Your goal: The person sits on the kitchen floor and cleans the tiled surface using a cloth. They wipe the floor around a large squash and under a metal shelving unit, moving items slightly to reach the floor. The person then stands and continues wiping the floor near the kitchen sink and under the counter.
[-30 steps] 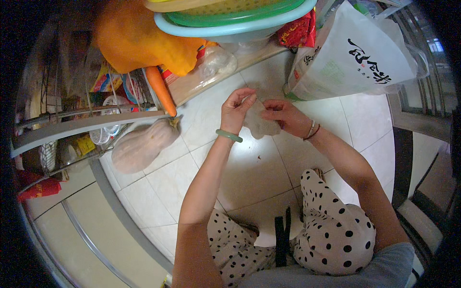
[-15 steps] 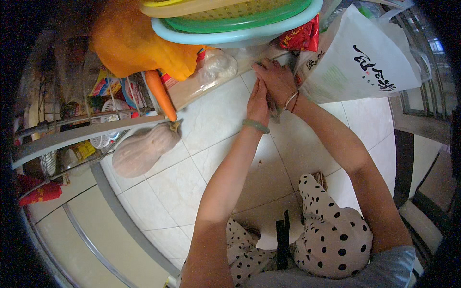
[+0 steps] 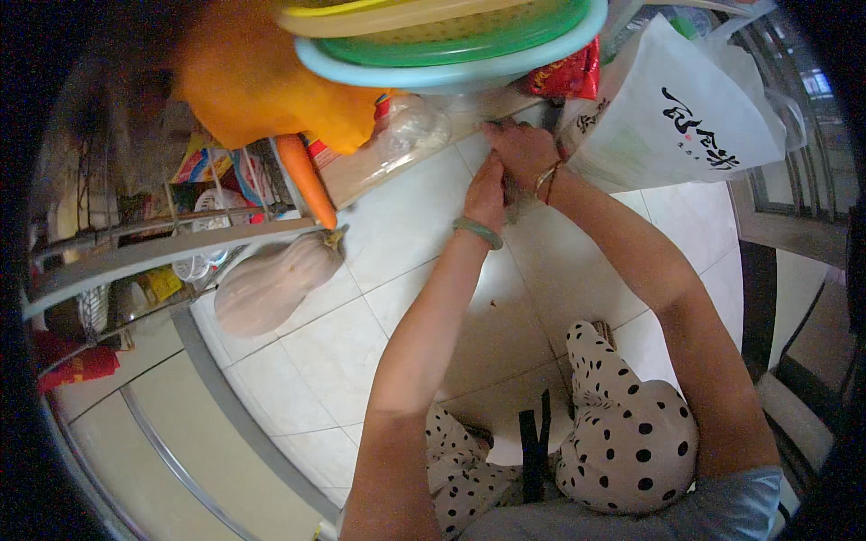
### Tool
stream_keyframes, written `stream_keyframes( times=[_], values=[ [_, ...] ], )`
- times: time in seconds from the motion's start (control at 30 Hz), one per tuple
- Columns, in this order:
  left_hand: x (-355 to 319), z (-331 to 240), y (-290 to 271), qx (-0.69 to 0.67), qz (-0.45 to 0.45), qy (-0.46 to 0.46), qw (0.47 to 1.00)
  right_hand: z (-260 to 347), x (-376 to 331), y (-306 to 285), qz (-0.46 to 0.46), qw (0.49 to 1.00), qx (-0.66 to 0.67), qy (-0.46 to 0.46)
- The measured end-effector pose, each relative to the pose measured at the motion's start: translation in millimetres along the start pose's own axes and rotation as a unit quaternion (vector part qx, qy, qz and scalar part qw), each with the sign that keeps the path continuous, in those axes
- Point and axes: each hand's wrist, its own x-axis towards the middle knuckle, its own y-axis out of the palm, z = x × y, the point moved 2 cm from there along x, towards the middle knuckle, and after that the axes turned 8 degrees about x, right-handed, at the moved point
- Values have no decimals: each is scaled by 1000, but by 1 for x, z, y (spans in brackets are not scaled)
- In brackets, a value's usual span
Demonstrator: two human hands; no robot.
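Left hand (image 3: 487, 194): I see it reached far forward, fingers closed on a small pale thing; green bangle (image 3: 477, 232) at the wrist.
Right hand (image 3: 521, 149): just beside the left, touching it, fingers curled on the same thing; thin bracelets on that wrist.
Pale thing (image 3: 514, 200): pinched between both hands, mostly hidden, I cannot tell what it is; it sits low over the floor (image 3: 397, 234), near the clear bag (image 3: 410, 131).
Edges: stacked basins (image 3: 451, 45) overhang right above the hands; white bag (image 3: 677, 117) crowds the right hand.
Open room: bare tile runs from the hands back toward my knees.
Left side: pale squash (image 3: 271, 284) lies on the tiles, well apart, below an orange handle (image 3: 307, 180) and a crowded wire rack (image 3: 135, 243).
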Motion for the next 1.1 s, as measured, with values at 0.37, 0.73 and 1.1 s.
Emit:
stream_keyframes(
  times=[0.37,0.73,1.1],
  values=[
    [-9,11,-10,177,-12,17,984,-1,-8,5,-5,997,32,76],
    [12,13,-44,201,-62,-22,977,4,-17,-2,-55,998,39,2],
    [19,-36,-50,676,-18,14,737,15,-12,-16,2,999,-37,-34]
  ],
)
